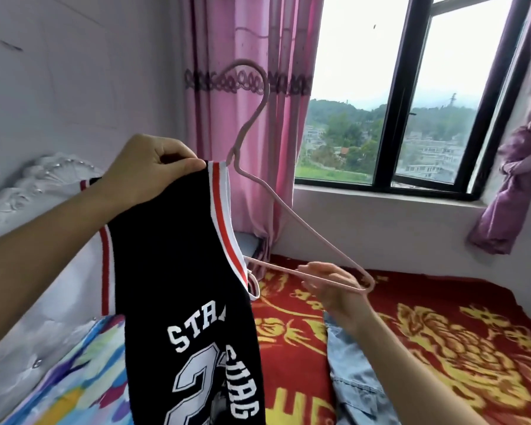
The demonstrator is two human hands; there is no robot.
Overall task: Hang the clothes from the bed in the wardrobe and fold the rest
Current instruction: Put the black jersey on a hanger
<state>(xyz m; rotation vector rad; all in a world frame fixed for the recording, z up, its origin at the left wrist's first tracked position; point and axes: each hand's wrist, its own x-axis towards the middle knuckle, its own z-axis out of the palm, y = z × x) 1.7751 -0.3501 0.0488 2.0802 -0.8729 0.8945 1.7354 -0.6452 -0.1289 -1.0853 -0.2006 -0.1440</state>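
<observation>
My left hand point(149, 168) pinches the shoulder strap of a black sleeveless jersey point(181, 286) with red and white trim and white lettering, holding it up over the bed. A pink wire hanger point(284, 210) is tilted beside it, hook pointing up toward the curtain. One hanger arm passes under the jersey's strap. My right hand point(331, 285) grips the hanger's bottom bar near its right corner. Light blue jeans point(353, 378) lie flat on the bed below my right forearm.
The bed carries a red blanket with yellow flowers point(442, 332) and a colourful pillow point(74, 378) at lower left. A padded white headboard point(28, 191) stands at left. Pink curtains point(252, 87) and a window point(411, 96) fill the far wall.
</observation>
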